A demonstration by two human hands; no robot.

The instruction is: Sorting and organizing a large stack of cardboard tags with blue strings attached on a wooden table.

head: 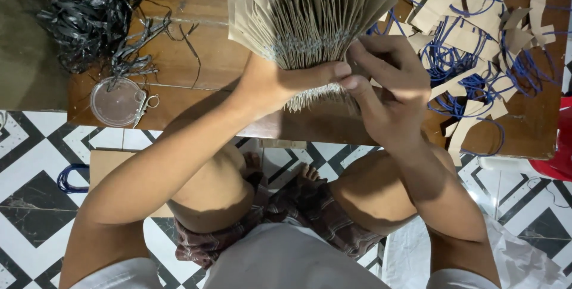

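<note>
I hold a thick fanned stack of brown paper strips (307, 12) with blue cord ends showing at its top, above a low wooden table (196, 56). My left hand (280, 80) clamps the stack at its narrow lower end, thumb stretched across it. My right hand (387, 86) grips the same narrow end from the right, fingertips meeting the left thumb. The stack's lower edges poke out below my hands.
A pile of loose brown paper strips with blue cord loops (476, 39) covers the table's right side. Black plastic strapping (95, 15) lies at the far left, with a round clear lid (116, 101) and small scissors (145, 105). A red object (560, 146) sits at the right edge. Checkered tile floor lies below.
</note>
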